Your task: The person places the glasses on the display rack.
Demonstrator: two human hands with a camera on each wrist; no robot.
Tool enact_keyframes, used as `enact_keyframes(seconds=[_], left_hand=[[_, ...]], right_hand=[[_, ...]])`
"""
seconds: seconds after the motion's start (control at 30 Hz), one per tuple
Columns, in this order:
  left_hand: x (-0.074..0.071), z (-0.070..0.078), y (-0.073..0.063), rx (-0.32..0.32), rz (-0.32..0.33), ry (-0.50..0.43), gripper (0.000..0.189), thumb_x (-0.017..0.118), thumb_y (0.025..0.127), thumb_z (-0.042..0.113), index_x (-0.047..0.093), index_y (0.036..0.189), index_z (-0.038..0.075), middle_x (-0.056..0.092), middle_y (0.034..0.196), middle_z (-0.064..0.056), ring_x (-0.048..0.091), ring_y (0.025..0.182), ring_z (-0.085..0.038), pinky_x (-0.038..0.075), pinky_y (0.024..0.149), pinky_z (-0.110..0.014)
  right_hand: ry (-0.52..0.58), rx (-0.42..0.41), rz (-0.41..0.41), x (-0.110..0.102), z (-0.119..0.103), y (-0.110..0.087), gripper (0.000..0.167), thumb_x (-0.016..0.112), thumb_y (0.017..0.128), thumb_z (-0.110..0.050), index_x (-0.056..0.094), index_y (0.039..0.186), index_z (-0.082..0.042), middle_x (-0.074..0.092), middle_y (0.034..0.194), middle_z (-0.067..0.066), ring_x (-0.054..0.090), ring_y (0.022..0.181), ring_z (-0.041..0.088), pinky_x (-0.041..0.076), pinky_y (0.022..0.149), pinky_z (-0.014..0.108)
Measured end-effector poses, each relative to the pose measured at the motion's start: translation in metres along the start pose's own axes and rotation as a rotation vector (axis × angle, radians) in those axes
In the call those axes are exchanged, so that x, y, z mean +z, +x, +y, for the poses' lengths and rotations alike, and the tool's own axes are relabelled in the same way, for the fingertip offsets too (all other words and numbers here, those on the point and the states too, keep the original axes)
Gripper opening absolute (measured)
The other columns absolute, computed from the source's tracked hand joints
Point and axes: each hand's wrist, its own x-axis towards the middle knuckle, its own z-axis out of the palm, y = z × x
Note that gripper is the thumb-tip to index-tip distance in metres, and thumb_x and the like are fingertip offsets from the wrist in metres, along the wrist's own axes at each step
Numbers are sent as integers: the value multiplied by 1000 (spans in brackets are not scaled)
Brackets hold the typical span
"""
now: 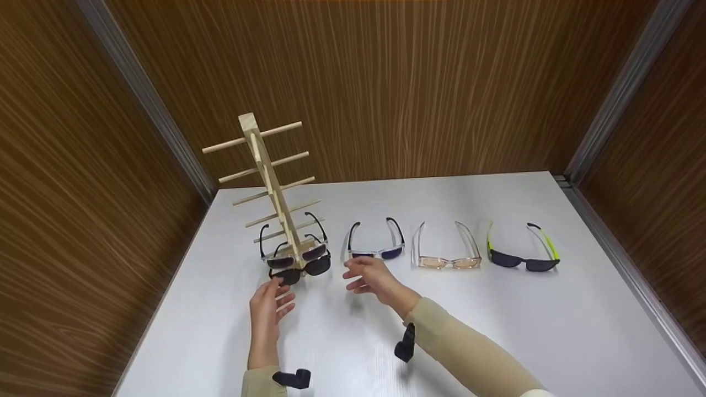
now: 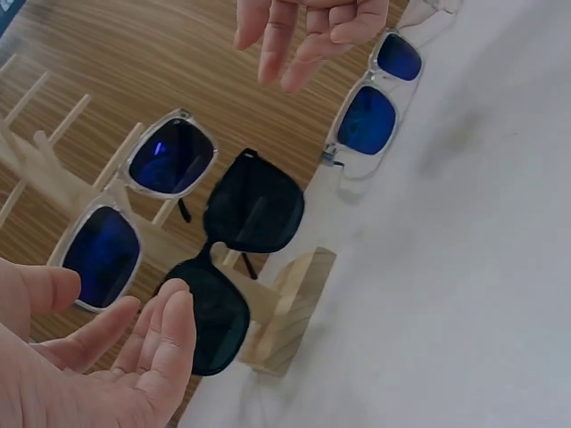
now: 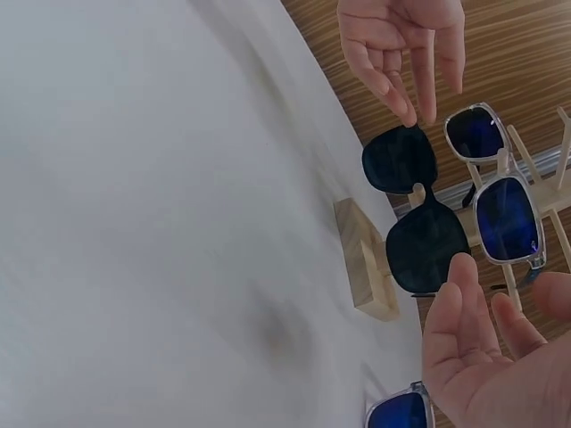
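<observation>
On the wooden eyewear rack (image 1: 274, 182) hang two pairs of sunglasses, one above the other. The upper sunglasses (image 2: 172, 156) have clear frames and blue lenses; the lower sunglasses (image 3: 428, 247) are black with dark lenses. My left hand (image 1: 266, 309) is beside the left lens of the black pair, fingers loosely bent, holding nothing; whether its fingertips touch the lens I cannot tell. To the right of the rack is my right hand (image 1: 375, 278), also holding nothing. It is in front of a clear-framed pair of blue-lensed sunglasses (image 1: 391, 253) on the table and partly covers it.
Farther right on the white table (image 1: 496, 331) lie glasses with pale orange lenses (image 1: 449, 263), then dark sunglasses with yellow-green temples (image 1: 521, 261). All have their temples spread toward the back. Bare pegs stick out from the rack's upper part. Wood-grain panels (image 1: 386, 88) enclose the table.
</observation>
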Motion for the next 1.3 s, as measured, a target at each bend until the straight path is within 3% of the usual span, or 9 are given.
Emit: enact_keyframes(seconds=[0.23,0.53,0.9,1.3], left_hand=[[7,-13,-1,2,-6,-7,39,52,96,29,52,120,-2,57,110,-23,64,89,-29,54,70,-33],[18,-28,-4,15,-28,-23,40,52,95,27,53,119,-4,60,101,-20,65,84,-28,54,68,-33],[36,-42,-7,-21,-48,-12,37,55,93,25,54,116,-4,62,100,-19,65,82,-27,55,67,-33],[52,-51,-8,-64,-93,-36,37,54,94,26,54,115,-5,63,97,-17,65,79,-24,55,67,-34]], right_hand=[[19,-9,4,-11,10,-7,34,53,95,-20,54,120,3,65,98,17,66,67,21,54,62,30],[70,22,37,-27,30,-20,36,54,95,-22,52,121,3,66,97,14,66,67,19,53,63,30],[113,25,73,-47,41,-26,37,51,96,-22,50,124,3,64,102,18,66,72,21,51,65,31],[162,40,135,-61,49,-30,39,52,95,-19,48,124,6,64,97,15,66,71,21,53,62,30]])
